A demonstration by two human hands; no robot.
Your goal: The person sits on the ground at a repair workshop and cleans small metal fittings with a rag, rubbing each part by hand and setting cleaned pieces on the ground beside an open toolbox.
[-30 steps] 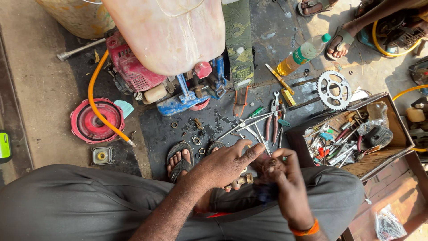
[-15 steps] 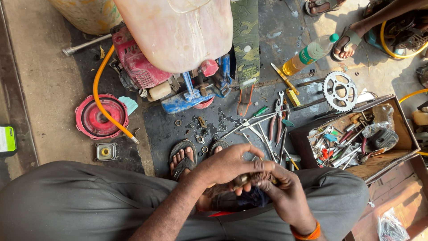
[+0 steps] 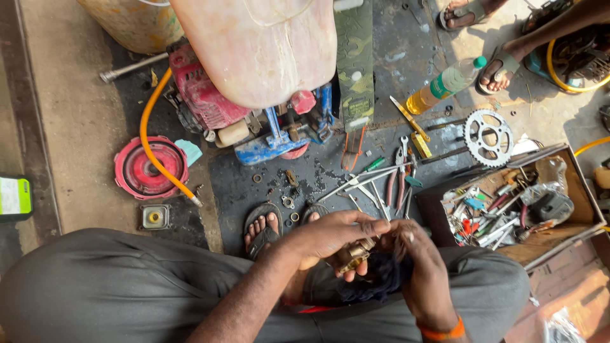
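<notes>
Where the two hands meet over the lap, the left hand (image 3: 330,236) is curled shut around a small brass-coloured metal part (image 3: 353,255), and the right hand (image 3: 416,263) presses a dark blue rag (image 3: 381,279) against it, fingers closed on the cloth. Most of the part is hidden under the fingers, so its shape is hard to make out. Just beyond the hands, loose spanners and pliers (image 3: 387,181) lie on the oily floor. To the right a wooden box (image 3: 575,190) holds a jumble of small tools, a crumpled clear bag and a dark lump. Farther off a plastic bottle (image 3: 445,84) holds yellow liquid, and a pale tank (image 3: 260,44), cut off by the far edge, sits on a red engine (image 3: 203,101).
</notes>
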